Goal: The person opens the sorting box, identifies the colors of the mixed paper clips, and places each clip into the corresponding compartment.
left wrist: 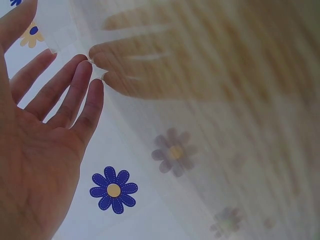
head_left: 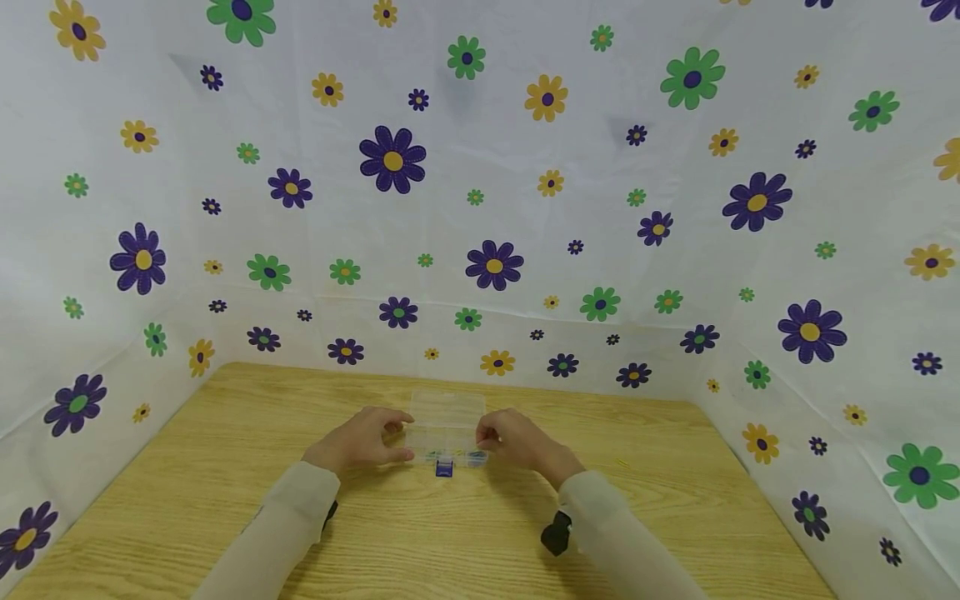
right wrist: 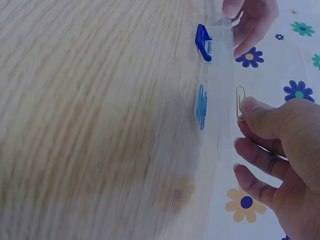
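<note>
Cloth [head_left: 337, 233], white and flower-printed, hangs beyond a clear plastic compartment box [head_left: 447, 429]; straight-fingered left hand [head_left: 363, 435] flanks its left side; right hand [head_left: 517, 437] pinches a yellow wire paperclip [right wrist: 238, 102].

Screened tabletop booth, the kind of room beyond not showing: purple-, green- and yellow-flowered white sheeting [head_left: 450, 225] is walling in a yellow wood-grain table [head_left: 450, 542].

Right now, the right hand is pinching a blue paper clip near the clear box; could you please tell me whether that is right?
Not quite: the paper clip is yellow, not blue, as the right wrist view shows; the right hand does pinch it near the clear box.
</note>
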Tool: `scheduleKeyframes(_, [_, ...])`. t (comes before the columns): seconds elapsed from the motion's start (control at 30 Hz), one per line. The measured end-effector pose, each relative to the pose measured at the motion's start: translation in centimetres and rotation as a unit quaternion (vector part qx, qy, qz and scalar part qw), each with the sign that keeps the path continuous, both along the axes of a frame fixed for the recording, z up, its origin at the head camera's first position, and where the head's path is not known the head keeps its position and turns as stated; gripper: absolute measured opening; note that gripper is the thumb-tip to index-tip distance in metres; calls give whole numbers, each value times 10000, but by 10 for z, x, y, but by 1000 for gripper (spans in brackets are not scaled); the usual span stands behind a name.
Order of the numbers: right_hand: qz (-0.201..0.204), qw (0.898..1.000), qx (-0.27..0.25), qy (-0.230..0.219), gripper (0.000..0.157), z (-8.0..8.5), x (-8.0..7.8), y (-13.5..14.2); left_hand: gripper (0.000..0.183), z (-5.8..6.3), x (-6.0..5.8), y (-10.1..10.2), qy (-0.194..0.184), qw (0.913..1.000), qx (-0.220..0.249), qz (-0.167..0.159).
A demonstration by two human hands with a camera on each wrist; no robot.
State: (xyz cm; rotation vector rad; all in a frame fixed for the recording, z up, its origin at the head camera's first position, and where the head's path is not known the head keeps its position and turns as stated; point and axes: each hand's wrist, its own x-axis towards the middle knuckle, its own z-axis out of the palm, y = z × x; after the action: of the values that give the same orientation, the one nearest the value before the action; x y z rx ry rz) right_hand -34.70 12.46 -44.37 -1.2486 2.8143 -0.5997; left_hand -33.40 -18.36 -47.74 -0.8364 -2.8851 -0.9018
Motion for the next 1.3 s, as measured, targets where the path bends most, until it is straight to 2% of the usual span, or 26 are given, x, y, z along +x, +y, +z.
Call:
scheduleKeyframes(0.37, [116,9999,72,35,9,3,3,-11,67,2,0,-1,65,10000,-25,-51])
scheduleKeyframes(0.6, [-146,9996,212,-115,9,2,3,-21,66,2,-2,-1,15,10000,1,-33])
scheduleKeyframes(0.9, [-298,9989,356,47,8,-2,0,-31,67,-1,-3,-1,-24,10000,65,-53])
scheduleKeyframes(1.3, [-321,9986,385,140,7,-6,-3,-34,66,-2,-6,-2,29,10000,8,-88])
